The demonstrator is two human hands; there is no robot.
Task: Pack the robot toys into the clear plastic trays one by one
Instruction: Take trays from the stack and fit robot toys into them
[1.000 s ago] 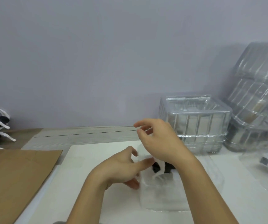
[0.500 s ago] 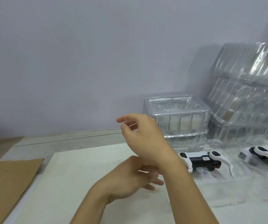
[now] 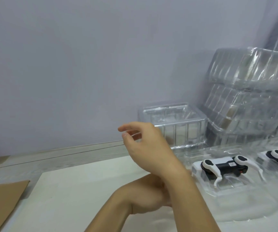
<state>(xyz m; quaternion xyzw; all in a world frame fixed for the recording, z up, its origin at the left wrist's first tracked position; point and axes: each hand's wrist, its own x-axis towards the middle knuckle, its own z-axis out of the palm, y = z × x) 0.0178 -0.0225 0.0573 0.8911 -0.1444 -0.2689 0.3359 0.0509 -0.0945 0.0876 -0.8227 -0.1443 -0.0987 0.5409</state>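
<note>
The counter (image 3: pixel 78 185) is carrying stacked clear trays (image 3: pixel 245 101) at the back right. In front of them, a robot toy (image 3: pixel 223 167) is lying in its tray (image 3: pixel 235 190), long axis running left to right. The right hand (image 3: pixel 145 144) is hovering left of it, relaxed, gripping nothing. The left hand (image 3: pixel 153 195) is tucked beneath that wrist, nearer the toy; I cannot tell its state.

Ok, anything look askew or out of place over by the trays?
The tall stack of clear trays at the right leans against the wall rather than standing upright. The robot toy sits in its tray; nothing else looks odd.
</note>
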